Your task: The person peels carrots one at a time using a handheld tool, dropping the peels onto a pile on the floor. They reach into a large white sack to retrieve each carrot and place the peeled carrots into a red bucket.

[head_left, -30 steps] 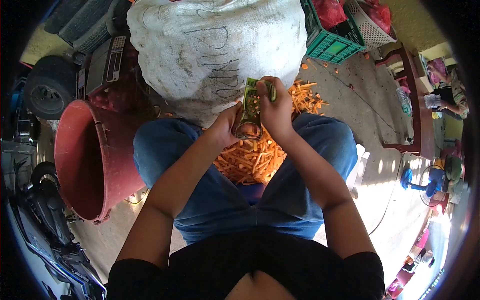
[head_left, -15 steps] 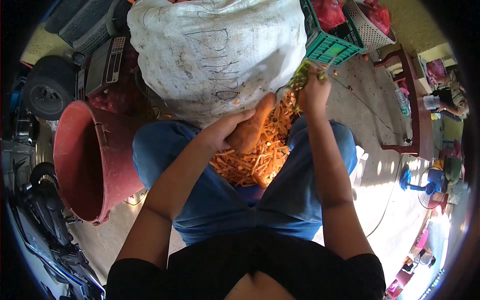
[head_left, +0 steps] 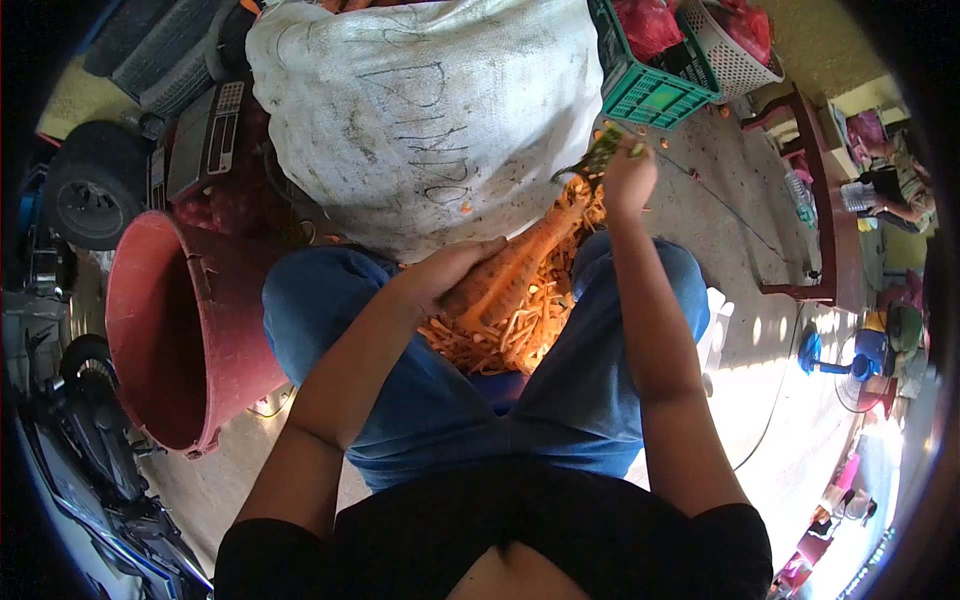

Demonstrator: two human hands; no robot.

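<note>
My left hand (head_left: pixel 452 272) is closed around the thick end of a large orange carrot (head_left: pixel 525 255), which tilts up and to the right between my knees. A paler stripe runs along its upper side. In my right hand (head_left: pixel 631 182), closed fingers grip a green peeler (head_left: pixel 602 152), held just beyond the carrot's far tip and apart from my left hand. Its blade is hard to make out. Beneath the carrot lies a heap of orange peelings (head_left: pixel 520 335) in a dark blue container (head_left: pixel 497 388), mostly hidden by the peelings and my legs.
A big white sack (head_left: pixel 420 120) stands directly ahead. To the left is a red bin (head_left: pixel 215 330), tipped toward me, near a wheel (head_left: pixel 92 195). A green crate (head_left: pixel 665 90) and white basket (head_left: pixel 735 60) sit at upper right. Another person's arm (head_left: pixel 900 205) shows at far right.
The peeler has moved slightly left and down, toward the carrot's tip. My left hand has shifted a little left, and the carrot now shows more of its length and a pale stripe.
</note>
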